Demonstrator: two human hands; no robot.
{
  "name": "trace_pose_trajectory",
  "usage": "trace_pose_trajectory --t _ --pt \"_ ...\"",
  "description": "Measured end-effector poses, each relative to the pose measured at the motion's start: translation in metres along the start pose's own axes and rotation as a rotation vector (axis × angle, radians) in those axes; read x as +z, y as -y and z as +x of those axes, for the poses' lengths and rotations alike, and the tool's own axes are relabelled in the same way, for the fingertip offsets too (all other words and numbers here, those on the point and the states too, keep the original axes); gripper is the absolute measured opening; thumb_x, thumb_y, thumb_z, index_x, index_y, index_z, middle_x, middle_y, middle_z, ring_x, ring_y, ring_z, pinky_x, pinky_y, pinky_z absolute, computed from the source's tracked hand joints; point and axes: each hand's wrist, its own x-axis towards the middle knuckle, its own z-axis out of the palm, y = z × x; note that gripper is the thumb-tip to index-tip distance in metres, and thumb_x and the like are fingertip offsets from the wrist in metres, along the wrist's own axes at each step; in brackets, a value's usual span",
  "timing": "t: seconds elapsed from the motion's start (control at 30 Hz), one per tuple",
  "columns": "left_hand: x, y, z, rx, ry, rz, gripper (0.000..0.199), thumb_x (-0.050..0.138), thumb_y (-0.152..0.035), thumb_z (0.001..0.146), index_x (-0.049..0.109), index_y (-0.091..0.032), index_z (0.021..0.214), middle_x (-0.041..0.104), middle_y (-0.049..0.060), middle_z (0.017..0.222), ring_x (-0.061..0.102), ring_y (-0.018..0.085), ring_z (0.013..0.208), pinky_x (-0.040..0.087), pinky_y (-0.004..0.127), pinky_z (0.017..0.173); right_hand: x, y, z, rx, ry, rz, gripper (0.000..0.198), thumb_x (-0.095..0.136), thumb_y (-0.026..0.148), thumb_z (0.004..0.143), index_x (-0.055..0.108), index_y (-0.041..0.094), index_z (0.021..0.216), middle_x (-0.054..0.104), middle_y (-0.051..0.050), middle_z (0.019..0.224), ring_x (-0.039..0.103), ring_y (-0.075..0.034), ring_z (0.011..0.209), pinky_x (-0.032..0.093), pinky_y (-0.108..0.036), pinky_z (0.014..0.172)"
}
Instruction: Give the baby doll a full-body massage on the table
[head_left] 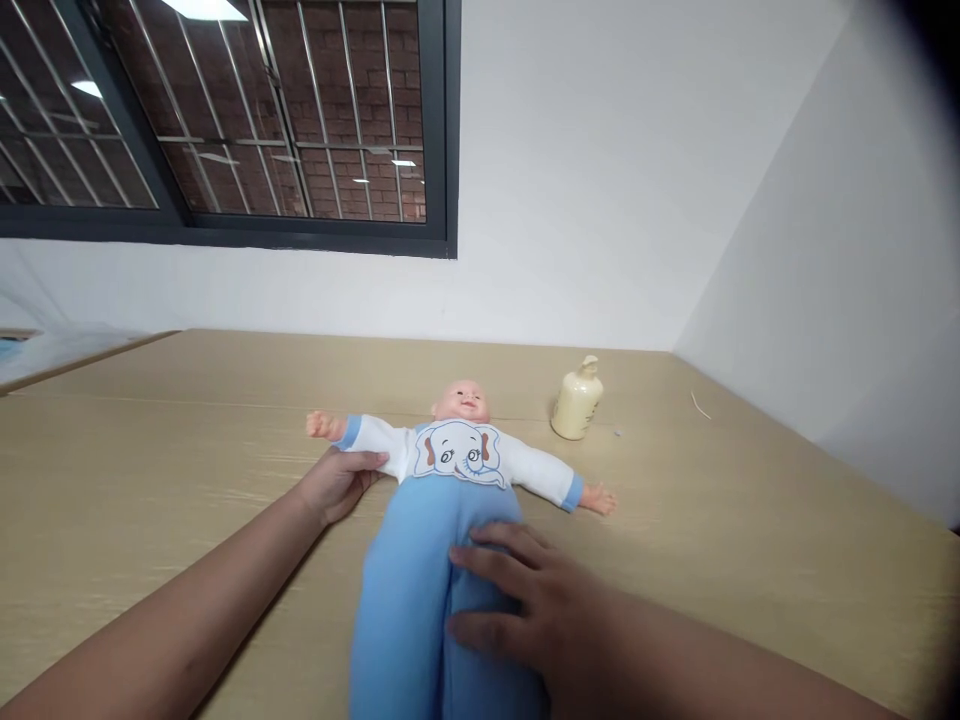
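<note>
A baby doll [459, 450] lies on its back on the tan table, head toward the wall and arms spread. It wears a white top with a cartoon elephant on the chest and blue trousers [412, 570]. My left hand [341, 485] grips the doll's sleeved arm on the left, thumb on top and the other fingers mostly hidden beneath. Over the trousers, my right hand [536, 600] has its fingers spread, slightly blurred; whether it touches the cloth I cannot tell. The doll's feet are out of view.
A cream pump bottle [577, 402] stands upright beyond the doll's arm on the right. A thin pale strip [700, 405] lies farther right on the table [750, 520]. White walls meet behind, with a barred window [300, 120] at upper left. Translucent sheeting [67, 345] shows at far left.
</note>
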Motion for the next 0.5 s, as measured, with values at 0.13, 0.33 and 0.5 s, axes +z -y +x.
trace_pose_trajectory --t 0.13,0.33,0.5 --pt "-0.001 0.000 0.000 -0.012 -0.057 -0.045 0.047 0.079 -0.016 0.069 0.067 -0.011 0.114 0.069 0.015 0.120 0.063 0.034 0.115 0.049 0.047 0.103 0.015 0.000 -0.002 -0.067 -0.070 -0.086 0.063 0.071 0.032 0.083 0.047 0.045 0.140 0.025 -0.007 0.162 0.029 -0.044 0.143 0.031 -0.068 0.108" --pt "0.001 0.002 -0.001 0.070 -0.085 0.026 0.045 0.083 -0.019 0.067 0.068 -0.013 0.109 0.071 0.013 0.116 0.066 0.033 0.111 0.049 0.046 0.101 0.022 -0.013 -0.008 -0.054 -0.214 -0.008 0.070 0.073 0.032 0.076 0.048 0.035 0.141 0.012 -0.008 0.166 0.040 -0.041 0.139 0.043 -0.054 0.107" --pt "0.012 0.003 -0.001 0.173 -0.184 0.278 0.043 0.080 -0.029 0.067 0.068 -0.014 0.105 0.071 0.014 0.115 0.067 0.035 0.105 0.053 0.045 0.091 0.018 -0.030 -0.006 0.052 -0.405 0.108 0.062 0.066 0.020 0.083 0.048 0.035 0.141 0.021 -0.007 0.163 0.053 -0.027 0.130 0.048 -0.039 0.104"
